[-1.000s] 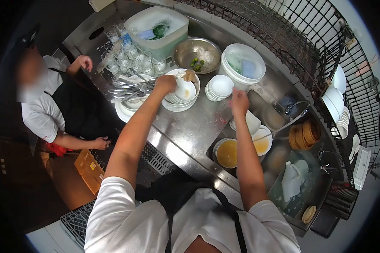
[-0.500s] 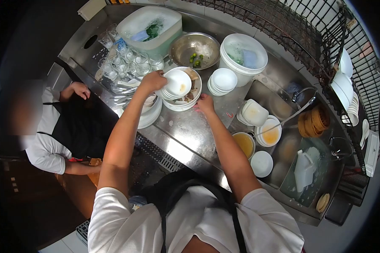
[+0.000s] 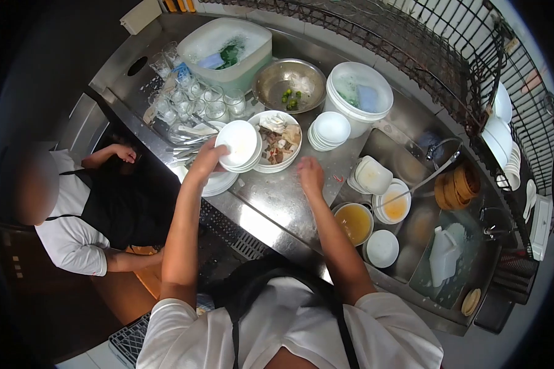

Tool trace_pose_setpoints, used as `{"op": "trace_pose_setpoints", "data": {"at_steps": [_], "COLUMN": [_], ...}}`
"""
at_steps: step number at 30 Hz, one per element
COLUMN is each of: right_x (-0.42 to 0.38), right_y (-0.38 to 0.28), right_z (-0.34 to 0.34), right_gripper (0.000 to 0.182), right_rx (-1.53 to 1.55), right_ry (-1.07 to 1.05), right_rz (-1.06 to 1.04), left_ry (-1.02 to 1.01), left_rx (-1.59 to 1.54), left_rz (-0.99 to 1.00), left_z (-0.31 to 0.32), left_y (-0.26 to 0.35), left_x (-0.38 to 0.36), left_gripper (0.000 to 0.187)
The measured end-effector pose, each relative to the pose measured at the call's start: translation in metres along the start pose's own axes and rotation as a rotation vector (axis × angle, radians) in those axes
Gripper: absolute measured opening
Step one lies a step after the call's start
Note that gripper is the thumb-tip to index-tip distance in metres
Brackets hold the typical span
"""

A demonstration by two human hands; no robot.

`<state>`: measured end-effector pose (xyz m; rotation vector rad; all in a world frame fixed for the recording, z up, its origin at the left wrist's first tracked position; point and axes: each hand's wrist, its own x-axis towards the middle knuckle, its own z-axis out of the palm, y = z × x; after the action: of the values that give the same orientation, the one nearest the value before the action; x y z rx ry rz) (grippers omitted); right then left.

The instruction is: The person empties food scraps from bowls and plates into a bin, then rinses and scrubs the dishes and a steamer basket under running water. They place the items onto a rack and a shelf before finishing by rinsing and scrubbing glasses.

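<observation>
My left hand (image 3: 207, 161) grips a short stack of small white bowls (image 3: 238, 142) by the near left side, tilted toward me. These bowls partly cover the left of a large white bowl (image 3: 278, 140) filled with food scraps (image 3: 277, 145). My right hand (image 3: 311, 175) hangs over the steel counter just right of the large bowl, not touching it. Its fingers are curled together, and whatever they may hold is hidden. Another stack of small white bowls (image 3: 330, 130) stands beyond it. Under and behind my left hand are white plates (image 3: 220, 183) and metal cutlery (image 3: 188, 144).
Drinking glasses (image 3: 216, 109), a soapy tub (image 3: 258, 52), a steel bowl (image 3: 289, 86) with green fruit and a white bucket (image 3: 359, 106) line the back. Right, the sink holds dishes and a soup bowl (image 3: 354, 222). A wire rack (image 3: 437, 46) overhangs. A co-worker (image 3: 74, 203) stands left.
My left hand has drawn the small bowls leftward and nearer, exposing more scraps in the large bowl. The right hand has come away from that bowl's rim. The view has shifted slightly.
</observation>
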<state>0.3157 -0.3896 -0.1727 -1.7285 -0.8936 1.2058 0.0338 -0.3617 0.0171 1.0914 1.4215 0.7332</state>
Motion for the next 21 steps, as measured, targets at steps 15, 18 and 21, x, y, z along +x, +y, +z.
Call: {"op": "trace_pose_setpoints", "data": {"at_steps": [15,18,21], "right_x": [0.014,-0.027,-0.062], "right_y": [-0.028,-0.019,-0.019], "right_z": [0.018,0.006,-0.012], "right_gripper": [0.064,0.059,0.058], "right_rx": [0.236,0.299,0.284], "right_ry": [-0.133,-0.123,-0.094], "right_rz": [0.211,0.224,0.243], "left_ry": [0.143,0.143,0.100], "left_rx": [-0.199,-0.289,-0.232], "left_rz": [-0.108,-0.054,-0.064], "left_z": [-0.023,-0.019,-0.008], "left_y": [-0.055,-0.055,-0.043], "left_x": [-0.079,-0.078,-0.070], "left_gripper": [0.054,0.054,0.054]}}
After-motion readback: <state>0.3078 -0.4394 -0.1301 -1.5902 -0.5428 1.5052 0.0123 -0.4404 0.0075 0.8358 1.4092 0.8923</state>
